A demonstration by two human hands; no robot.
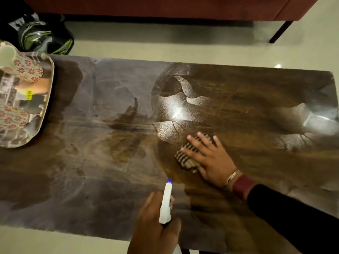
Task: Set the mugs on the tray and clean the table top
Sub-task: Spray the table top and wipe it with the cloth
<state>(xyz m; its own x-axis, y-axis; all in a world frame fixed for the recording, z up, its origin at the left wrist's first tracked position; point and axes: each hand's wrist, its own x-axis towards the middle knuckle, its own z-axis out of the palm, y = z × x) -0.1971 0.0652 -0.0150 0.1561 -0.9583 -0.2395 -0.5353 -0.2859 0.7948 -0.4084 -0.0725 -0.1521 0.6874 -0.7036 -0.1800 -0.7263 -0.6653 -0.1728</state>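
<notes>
Two floral mugs, one (27, 69) behind the other (12, 117), stand on a shiny metal tray (46, 99) at the table's left end. The dark wooden table top (110, 162) shows wet spray patches and wipe streaks. My right hand (211, 158) presses flat on a striped cloth (185, 158) right of the table's middle. At the near edge, my left hand (156, 224) grips a white spray bottle (166, 202) whose blue nozzle points toward the cloth.
A black and green helmet (44, 37) lies on the floor beyond the table's far left corner. A red sofa (165, 6) with a dark leg (280, 32) runs along the back. Pale floor surrounds the table.
</notes>
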